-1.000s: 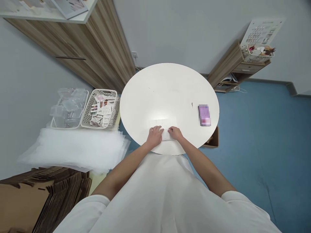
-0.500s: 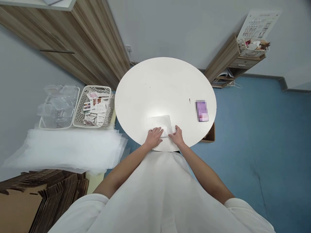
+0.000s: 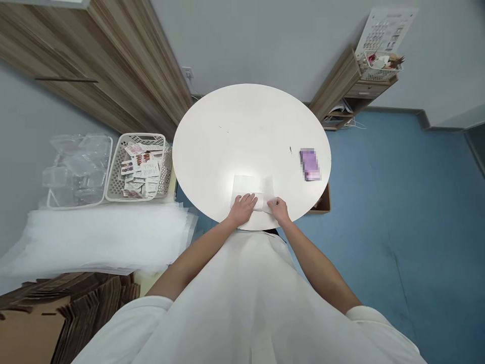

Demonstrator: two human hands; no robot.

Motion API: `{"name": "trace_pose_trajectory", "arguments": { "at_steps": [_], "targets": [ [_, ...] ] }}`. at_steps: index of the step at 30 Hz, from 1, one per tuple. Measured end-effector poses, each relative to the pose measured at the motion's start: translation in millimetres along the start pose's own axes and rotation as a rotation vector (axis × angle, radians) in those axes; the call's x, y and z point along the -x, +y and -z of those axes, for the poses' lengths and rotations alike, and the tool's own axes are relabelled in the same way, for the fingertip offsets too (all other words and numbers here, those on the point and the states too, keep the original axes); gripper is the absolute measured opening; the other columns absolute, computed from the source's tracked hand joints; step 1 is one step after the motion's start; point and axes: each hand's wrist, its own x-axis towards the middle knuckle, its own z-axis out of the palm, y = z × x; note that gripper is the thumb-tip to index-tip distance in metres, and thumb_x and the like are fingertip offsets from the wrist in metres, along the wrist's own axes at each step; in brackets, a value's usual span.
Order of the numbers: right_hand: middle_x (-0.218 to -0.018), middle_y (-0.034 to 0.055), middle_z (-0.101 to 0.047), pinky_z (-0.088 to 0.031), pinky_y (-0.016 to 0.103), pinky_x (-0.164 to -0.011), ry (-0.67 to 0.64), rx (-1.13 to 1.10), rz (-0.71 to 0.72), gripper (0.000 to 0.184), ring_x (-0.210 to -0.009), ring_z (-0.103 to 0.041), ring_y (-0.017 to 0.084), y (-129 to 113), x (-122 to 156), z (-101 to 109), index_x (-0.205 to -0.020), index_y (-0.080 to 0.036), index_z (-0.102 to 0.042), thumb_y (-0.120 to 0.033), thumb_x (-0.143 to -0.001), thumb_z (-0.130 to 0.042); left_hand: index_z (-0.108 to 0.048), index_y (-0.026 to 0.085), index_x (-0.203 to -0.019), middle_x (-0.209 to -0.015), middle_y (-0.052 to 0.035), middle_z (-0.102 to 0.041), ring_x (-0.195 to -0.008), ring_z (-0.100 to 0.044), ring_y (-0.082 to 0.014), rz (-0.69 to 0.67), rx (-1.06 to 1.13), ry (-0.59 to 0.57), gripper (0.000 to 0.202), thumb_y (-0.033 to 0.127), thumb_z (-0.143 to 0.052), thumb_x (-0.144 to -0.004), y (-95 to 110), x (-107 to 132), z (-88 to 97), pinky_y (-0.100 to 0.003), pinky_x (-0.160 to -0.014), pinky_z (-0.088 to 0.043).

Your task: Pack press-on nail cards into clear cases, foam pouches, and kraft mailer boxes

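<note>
I have the thin, white, translucent rectangular sheet (image 3: 245,184) flat at the near edge of the round white desk (image 3: 246,121), right in front of the white-clothed body. My left hand (image 3: 243,208) rests on its near left part, palm down, fingers spread and gripping nothing. At the sheet's near right corner, my right hand (image 3: 279,209) has its fingers drawn together, thumb and fingertips pinching the edge. Whether the sheet is one layer or several, I cannot tell.

Farther right on the desk, well apart from my hands, lies a purple and pink rectangular item (image 3: 310,164), blurred into blocks. Below the desk's right edge I see an open brown cardboard box (image 3: 328,200).

Over on my left stands a white perforated plastic basket (image 3: 165,174) holding small printed cards (image 3: 142,169), just beside clear plastic containers (image 3: 83,169). Nearer me are stacked white translucent sheets (image 3: 102,237), then brown flattened cardboard (image 3: 30,333).
</note>
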Motion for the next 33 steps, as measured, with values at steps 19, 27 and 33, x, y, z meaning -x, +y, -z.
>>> {"name": "trace_pose_trajectory", "arguments": {
  "at_steps": [19, 27, 33],
  "targets": [
    [-0.086, 0.0037, -0.062, -0.048, 0.028, -0.074, -0.217, 0.037, 0.105, 0.026, -0.075, -0.059, 0.012, -26, 4, -16, -0.098, -0.017, -0.059, -0.018, -0.075, -0.048, -0.026, 0.021, -0.134, -0.141, -0.0095, -0.026, -0.131, -0.015, -0.0256, -0.106, -0.073, 0.030, 0.056, 0.027, -0.040, -0.080, 4, 20, 3.8, -0.049, -0.101, -0.013],
    [-0.112, 0.0079, -0.040, -0.040, 0.035, -0.088, -0.016, 0.288, 0.335, 0.037, -0.104, -0.046, 0.020, -4, 12, -27, -0.109, -0.022, -0.051, -0.024, -0.072, -0.052, -0.035, 0.022, -0.127, -0.143, -0.0117, -0.018, -0.131, -0.014, -0.0308, 0.275, 0.158, 0.086, 0.056, 0.032, -0.051, -0.075, -1, 34, -4.3, -0.051, -0.101, -0.014],
    [-0.112, 0.0074, -0.039, -0.040, 0.035, -0.088, -0.023, 0.264, 0.334, 0.036, -0.104, -0.044, 0.020, -4, 14, -41, -0.109, -0.022, -0.048, -0.021, -0.072, -0.048, -0.014, 0.014, -0.133, -0.137, -0.0193, -0.023, -0.127, -0.026, -0.0284, 0.882, 0.692, 0.160, 0.077, 0.036, -0.055, -0.072, -2, 42, -10.0, -0.042, -0.099, -0.029]
  ]
}}
